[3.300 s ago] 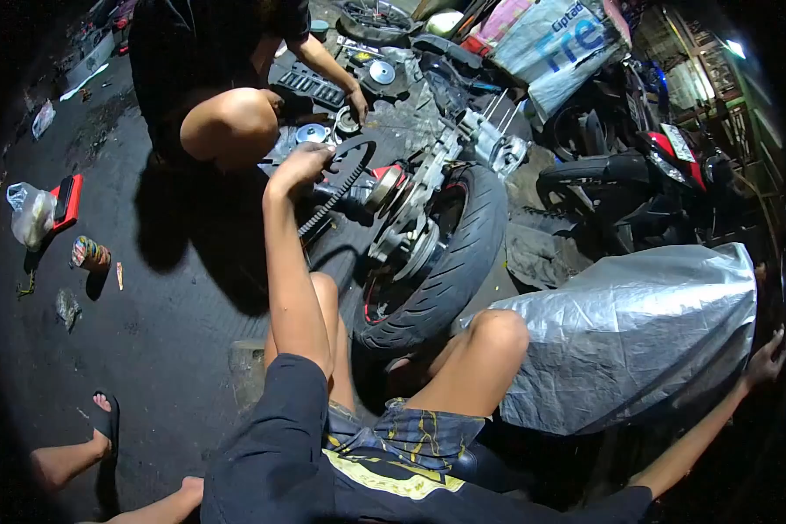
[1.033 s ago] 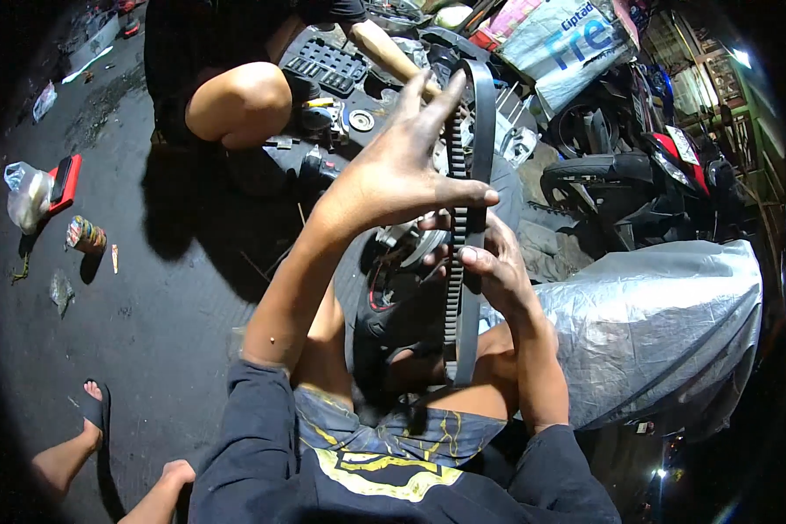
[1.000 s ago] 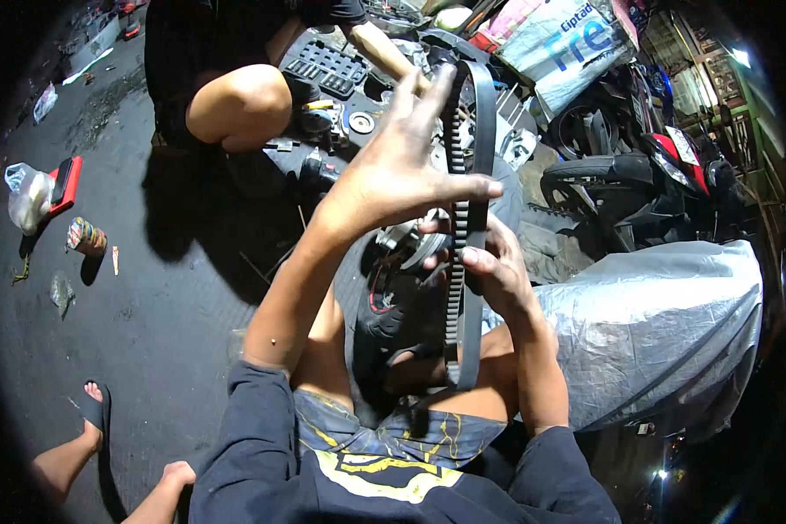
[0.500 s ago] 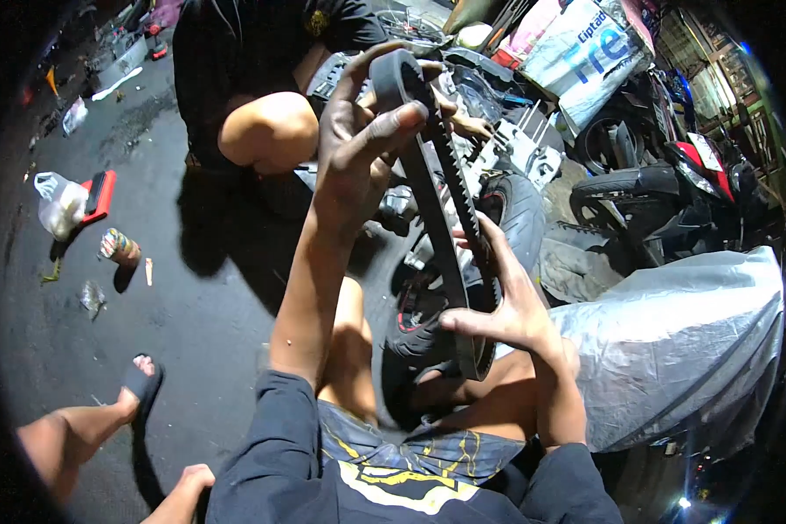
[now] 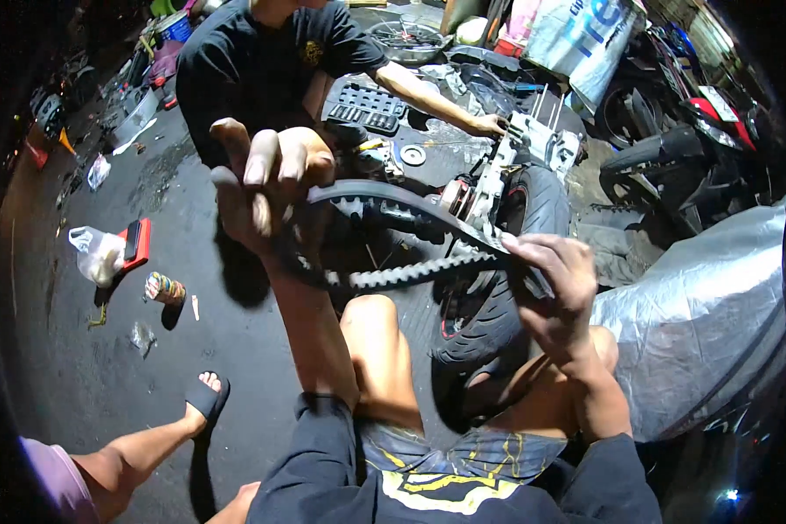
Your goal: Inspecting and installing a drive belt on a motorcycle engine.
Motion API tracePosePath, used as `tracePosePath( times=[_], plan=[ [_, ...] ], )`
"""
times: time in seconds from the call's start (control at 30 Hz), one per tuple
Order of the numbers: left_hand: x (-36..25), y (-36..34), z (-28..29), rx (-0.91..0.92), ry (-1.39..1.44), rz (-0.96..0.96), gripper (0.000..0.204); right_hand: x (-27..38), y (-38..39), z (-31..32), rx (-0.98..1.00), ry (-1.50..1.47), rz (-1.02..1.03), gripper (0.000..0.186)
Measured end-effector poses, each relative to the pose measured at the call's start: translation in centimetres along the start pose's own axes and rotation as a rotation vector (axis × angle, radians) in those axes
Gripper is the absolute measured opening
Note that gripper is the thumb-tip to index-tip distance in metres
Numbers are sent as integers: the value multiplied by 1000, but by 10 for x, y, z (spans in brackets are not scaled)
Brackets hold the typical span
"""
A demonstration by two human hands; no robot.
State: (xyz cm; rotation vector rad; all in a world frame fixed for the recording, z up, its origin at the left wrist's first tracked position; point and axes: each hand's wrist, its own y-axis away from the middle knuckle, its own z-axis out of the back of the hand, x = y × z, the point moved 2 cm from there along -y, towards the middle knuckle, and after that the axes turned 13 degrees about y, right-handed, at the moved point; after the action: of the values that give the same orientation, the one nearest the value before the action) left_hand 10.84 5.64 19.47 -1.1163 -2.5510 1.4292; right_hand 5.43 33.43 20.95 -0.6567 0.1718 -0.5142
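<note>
A black toothed drive belt [image 5: 410,276] is stretched sideways between my two hands, above my knees. My left hand [image 5: 275,188], slightly blurred, curls around its left end. At the right end my right hand [image 5: 557,284] pinches the belt between thumb and fingers. Along the near run the teeth catch the light; the far run bows upward. Beyond the belt, to the right, stands a wheel with a black tyre [image 5: 546,205], next to a bare metal engine part [image 5: 543,144] with long studs. A co-worker's hand [image 5: 489,125] rests at that metal part.
An open socket set [image 5: 364,109] and a pale ring [image 5: 413,155] lie on the ground ahead. A silver cover [image 5: 690,323] drapes something at right, near a parked motorcycle [image 5: 716,122]. At left are a plastic bag [image 5: 105,262], a can [image 5: 164,288] and another person's sandalled foot [image 5: 208,393].
The belt has turned from upright to nearly level. My left hand came down and left; my right hand rose and moved right to its end. The view has shifted, showing more of the co-worker.
</note>
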Motion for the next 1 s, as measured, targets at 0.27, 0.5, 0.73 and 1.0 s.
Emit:
tracePosePath(
  times=[0.27, 0.5, 0.73, 1.0],
  plan=[
    [22, 6, -12, 564, -174, 787, 137, -25, 9, 17, -303, 305, 117, 22],
    [47, 11, -26, 594, -129, 1047, 123, -37, 15, 16, -405, 245, 141, 32],
    [71, 13, -49, 656, -305, 954, 83, -51, 11, 16, -449, 376, 173, 49],
    [99, 16, -61, 118, -308, 882, 50, -62, -6, -1, -272, -115, -253, 59]
  ],
)
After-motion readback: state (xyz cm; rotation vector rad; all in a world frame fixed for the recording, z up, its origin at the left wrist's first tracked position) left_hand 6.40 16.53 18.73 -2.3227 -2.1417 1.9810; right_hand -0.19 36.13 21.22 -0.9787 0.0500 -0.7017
